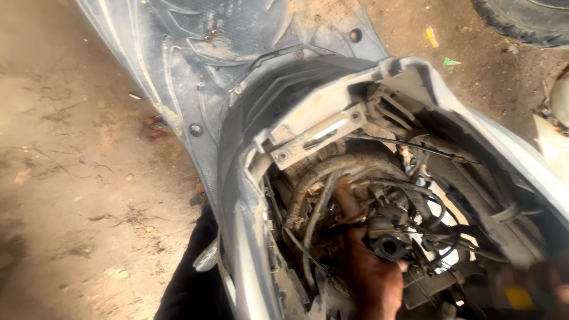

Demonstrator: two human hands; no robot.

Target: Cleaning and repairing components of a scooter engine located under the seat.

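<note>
A dusty scooter with its seat and covers off shows its open engine bay point(367, 195), full of hoses, cables and a rusty curved pipe point(347, 198). My left hand point(370, 278) reaches up into the bay from the bottom edge. Its fingers are closed around a black round-mouthed part point(388, 246) among the black hoses point(415, 192). At the bottom right corner a blurred shape that may be my right hand point(554, 296) sits next to a yellow patch point(518, 298). Its grip is not readable.
The scooter's grey footboard panel point(195, 65) runs up to the top left. A metal bracket point(314, 133) crosses the bay's front. Dirt ground point(71, 178) lies to the left. A black tyre point(527, 21) is at top right. My dark trouser leg point(189, 284) is beside the body.
</note>
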